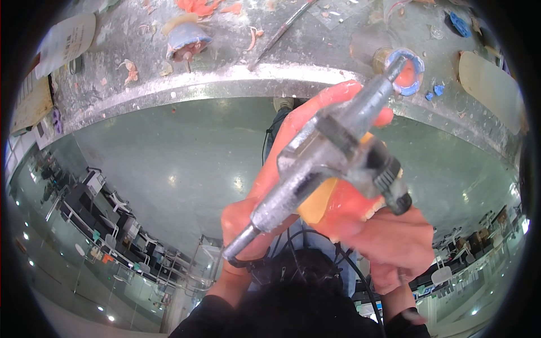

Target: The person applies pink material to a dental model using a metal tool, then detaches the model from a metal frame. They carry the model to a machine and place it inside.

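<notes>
My left hand (pixel 269 183) is wrapped round a metal dental articulator (pixel 304 174), which is held up above my lap and tilted. Mounted in it is a yellow plaster dental model (pixel 316 203) with glossy pink denture wax (pixel 345 205) and a row of pale teeth (pixel 374 207). At the lower right, my right hand (pixel 397 242) is curled up, its fingertips against the wax beside the teeth. A small dark spot shows under that fist, but what the fingers hold cannot be made out. The articulator covers part of the model and most left fingers.
Beyond the articulator runs a metal bench (pixel 225 84) with a raised front edge. Two impressions with bluish rims, one left (pixel 194 35) and one right (pixel 420 70), lie on it. A thin metal tool (pixel 284 31), pink wax scraps (pixel 198 7) and a pale curved sheet (pixel 489 84) lie around.
</notes>
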`<state>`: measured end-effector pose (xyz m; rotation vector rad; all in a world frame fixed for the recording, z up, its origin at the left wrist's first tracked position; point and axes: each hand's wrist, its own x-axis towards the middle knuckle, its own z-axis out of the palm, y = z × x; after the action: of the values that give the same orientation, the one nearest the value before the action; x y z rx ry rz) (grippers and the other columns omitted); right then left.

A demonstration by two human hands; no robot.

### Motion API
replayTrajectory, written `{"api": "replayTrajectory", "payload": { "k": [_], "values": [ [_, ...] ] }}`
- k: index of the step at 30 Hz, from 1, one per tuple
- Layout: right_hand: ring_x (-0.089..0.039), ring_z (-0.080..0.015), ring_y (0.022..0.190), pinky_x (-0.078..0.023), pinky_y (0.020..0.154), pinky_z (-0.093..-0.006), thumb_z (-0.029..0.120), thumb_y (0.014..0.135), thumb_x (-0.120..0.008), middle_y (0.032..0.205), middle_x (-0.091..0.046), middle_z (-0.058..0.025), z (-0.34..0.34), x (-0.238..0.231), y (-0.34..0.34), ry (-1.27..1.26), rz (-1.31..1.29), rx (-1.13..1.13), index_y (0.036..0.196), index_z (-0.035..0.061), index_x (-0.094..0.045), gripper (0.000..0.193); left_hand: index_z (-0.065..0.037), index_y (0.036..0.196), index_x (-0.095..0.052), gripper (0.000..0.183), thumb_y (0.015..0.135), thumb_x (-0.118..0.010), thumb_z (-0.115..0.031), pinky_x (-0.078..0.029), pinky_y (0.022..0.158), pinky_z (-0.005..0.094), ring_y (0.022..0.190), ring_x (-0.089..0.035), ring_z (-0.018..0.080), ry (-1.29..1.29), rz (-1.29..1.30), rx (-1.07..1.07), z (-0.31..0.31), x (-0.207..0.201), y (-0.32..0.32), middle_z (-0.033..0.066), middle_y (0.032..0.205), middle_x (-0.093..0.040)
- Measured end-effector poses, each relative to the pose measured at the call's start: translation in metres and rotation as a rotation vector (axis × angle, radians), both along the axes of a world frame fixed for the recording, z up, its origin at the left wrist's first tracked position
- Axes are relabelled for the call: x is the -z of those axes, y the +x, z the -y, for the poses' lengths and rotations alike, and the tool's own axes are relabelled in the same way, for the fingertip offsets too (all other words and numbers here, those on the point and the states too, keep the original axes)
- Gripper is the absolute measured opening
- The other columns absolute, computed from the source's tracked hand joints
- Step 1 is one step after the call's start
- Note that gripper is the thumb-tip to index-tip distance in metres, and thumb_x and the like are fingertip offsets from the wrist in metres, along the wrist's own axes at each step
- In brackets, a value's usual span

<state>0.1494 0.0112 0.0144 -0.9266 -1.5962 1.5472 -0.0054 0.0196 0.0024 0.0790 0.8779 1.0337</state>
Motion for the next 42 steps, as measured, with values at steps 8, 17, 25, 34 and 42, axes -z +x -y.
{"api": "replayTrajectory", "payload": {
  "k": [8,17,25,34,42],
  "values": [
    [-0.046,-0.0150,0.043,-0.038,0.050,-0.0265,0.024,0.076,-0.048,0.053,-0.053,-0.0036,0.006,-0.021,-0.002,-0.220,0.287,0.118,0.092,-0.0068,-0.065,0.039,-0.001,0.138,-0.019,0.106,0.062,-0.064,-0.060,-0.038,0.095,0.0359,0.116,-0.044,0.0254,-0.073,-0.016,0.058,0.008,-0.007,-0.013,0.0220,0.133,-0.035],
    [-0.051,-0.0171,0.051,-0.041,0.053,-0.0277,0.010,0.059,-0.053,0.060,-0.056,-0.0058,0.003,-0.011,0.004,-0.231,0.113,-0.013,0.068,-0.0007,-0.056,0.014,0.000,0.139,-0.015,0.103,0.063,-0.068,-0.046,-0.044,0.088,0.0417,0.109,-0.046,0.0312,0.029,0.074,-0.165,-0.002,-0.007,0.006,0.0200,0.133,-0.032],
    [-0.045,-0.0097,0.037,-0.035,0.036,-0.0226,0.009,0.046,-0.053,0.051,-0.047,0.0023,-0.001,-0.006,0.004,0.095,0.139,-0.007,0.110,-0.0025,-0.061,0.066,-0.004,0.139,-0.018,0.096,0.067,-0.062,-0.049,-0.045,0.075,0.0313,0.101,-0.051,0.0258,0.093,0.016,-0.110,-0.004,-0.008,0.004,0.0155,0.133,-0.032],
    [-0.033,-0.0071,0.035,-0.028,0.035,-0.0207,0.016,0.046,-0.054,0.045,-0.030,0.0050,0.001,-0.015,-0.003,-0.012,0.212,0.053,0.107,0.0026,-0.065,0.063,-0.002,0.139,-0.015,0.095,0.069,-0.063,-0.046,-0.044,0.089,0.0370,0.112,-0.049,0.0272,0.078,0.015,-0.100,-0.005,-0.015,0.005,0.0169,0.136,-0.030],
    [-0.029,-0.0060,0.035,-0.023,0.034,-0.0210,0.015,0.046,-0.056,0.048,-0.025,0.0059,-0.001,-0.011,0.002,0.189,0.278,0.051,0.103,0.0078,-0.068,0.059,0.000,0.137,-0.021,0.109,0.056,-0.077,-0.046,-0.050,0.086,0.0403,0.114,-0.045,0.0294,-0.142,-0.025,-0.293,-0.008,-0.021,0.012,0.0190,0.135,-0.032]
  ]
}}
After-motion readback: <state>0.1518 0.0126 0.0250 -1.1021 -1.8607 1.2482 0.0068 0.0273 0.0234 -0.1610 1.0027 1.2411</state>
